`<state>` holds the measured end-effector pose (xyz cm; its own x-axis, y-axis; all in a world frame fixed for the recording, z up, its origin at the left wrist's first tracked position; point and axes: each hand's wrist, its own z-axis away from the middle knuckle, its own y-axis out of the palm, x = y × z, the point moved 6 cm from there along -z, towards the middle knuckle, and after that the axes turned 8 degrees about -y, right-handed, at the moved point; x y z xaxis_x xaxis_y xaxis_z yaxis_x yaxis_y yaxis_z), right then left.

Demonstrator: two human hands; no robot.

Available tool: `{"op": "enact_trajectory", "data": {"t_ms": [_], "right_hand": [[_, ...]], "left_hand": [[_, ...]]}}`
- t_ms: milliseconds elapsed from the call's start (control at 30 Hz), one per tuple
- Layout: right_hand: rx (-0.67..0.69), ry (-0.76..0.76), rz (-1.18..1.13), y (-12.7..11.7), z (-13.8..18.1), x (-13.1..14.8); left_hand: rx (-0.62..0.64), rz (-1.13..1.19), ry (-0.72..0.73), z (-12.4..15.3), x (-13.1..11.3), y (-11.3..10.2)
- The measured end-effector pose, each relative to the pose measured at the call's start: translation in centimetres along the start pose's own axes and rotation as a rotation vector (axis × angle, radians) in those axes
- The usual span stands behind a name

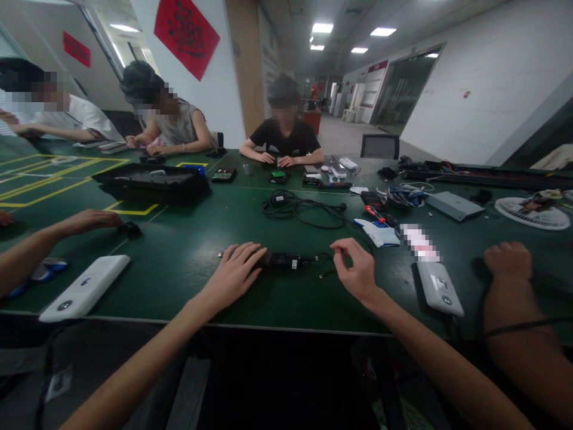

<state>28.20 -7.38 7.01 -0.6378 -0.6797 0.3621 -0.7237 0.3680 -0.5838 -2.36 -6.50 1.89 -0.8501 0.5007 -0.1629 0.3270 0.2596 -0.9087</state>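
A black cylindrical power tool [286, 261] with a small white label lies crosswise on the green table, its metal tip pointing left. My left hand [237, 269] is over its left part, fingers on the far side and thumb on the near side. From its right end a thin black cord [326, 257] runs toward my right hand [357, 270]. The thumb and index finger of that hand are bent together above the table; what is between them, if anything, is too small to make out. Beyond both hands lies a black adapter with a coiled cable [304, 210].
White power banks [85, 288] lie at the left and right [441, 286]. A red screwdriver [375, 214] and a white-blue cloth [378, 233] lie right of the cable. A black tray [152, 179] stands farther left. Other people's arms [514, 304] rest on both sides; people sit opposite.
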Motion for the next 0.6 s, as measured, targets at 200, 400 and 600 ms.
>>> {"op": "enact_trajectory", "data": {"t_ms": [200, 400, 600], "right_hand": [[0.338, 0.245, 0.017, -3.6, 13.1, 2.6], [0.036, 0.583, 0.382, -6.8, 25.1, -2.5], [0.033, 0.704, 0.364, -5.4, 22.6, -3.1]], "left_hand": [[0.052, 0.138, 0.279, 17.0, -4.4, 0.7], [0.044, 0.080, -0.628, 28.1, 8.6, 5.8], [0.130, 0.371, -1.141, 29.1, 13.0, 8.3]]}}
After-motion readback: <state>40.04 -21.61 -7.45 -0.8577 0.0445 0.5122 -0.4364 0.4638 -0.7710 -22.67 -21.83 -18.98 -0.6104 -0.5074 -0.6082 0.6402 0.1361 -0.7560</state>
